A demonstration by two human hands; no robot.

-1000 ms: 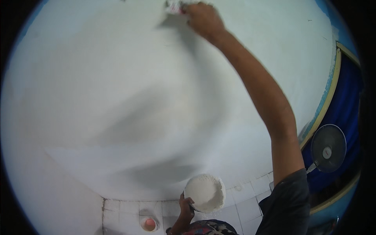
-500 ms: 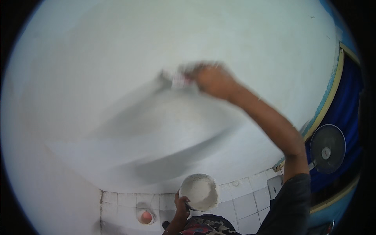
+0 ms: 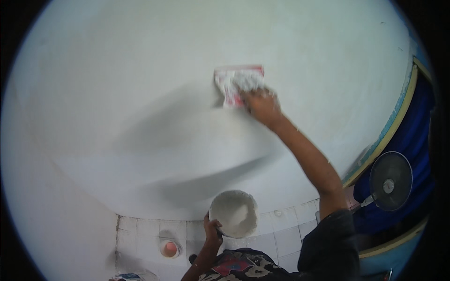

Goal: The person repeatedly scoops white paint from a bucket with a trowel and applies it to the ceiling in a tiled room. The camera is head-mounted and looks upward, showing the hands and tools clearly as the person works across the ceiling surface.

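head view: nearest to you are your dark sleeve (image 3: 328, 246) on the right and your patterned clothing (image 3: 239, 264) at the lower edge. just past that clothing, your left hand (image 3: 212, 230) is clamped on the left side of a round bowl (image 3: 253, 202), the thumb over its near-left rim; the other fingers are mostly hidden, so you cannot tell how they are spread beneath. the bowl is tipped so that you look into it, and pale paste coats its inside.

farther out, your right arm reaches up from the sleeve, and your right hand (image 3: 263, 105) is closed on a flat scraper (image 3: 227, 84). the scraper lies up and to the left of your fingers, which grip it at its lower right; its broad, red-edged end juts beyond them, and whitish paste smears its face. you cannot tell whether that edge touches the white wall (image 3: 140, 61) behind it, where broad shadows fall.

below, on the pale tiled floor (image 3: 288, 241), a small tub (image 3: 162, 249) with something pink inside stands left of the bowl, well apart from it. far to your right, a round fan (image 3: 390, 181) stands before a blue curtain (image 3: 412, 131).
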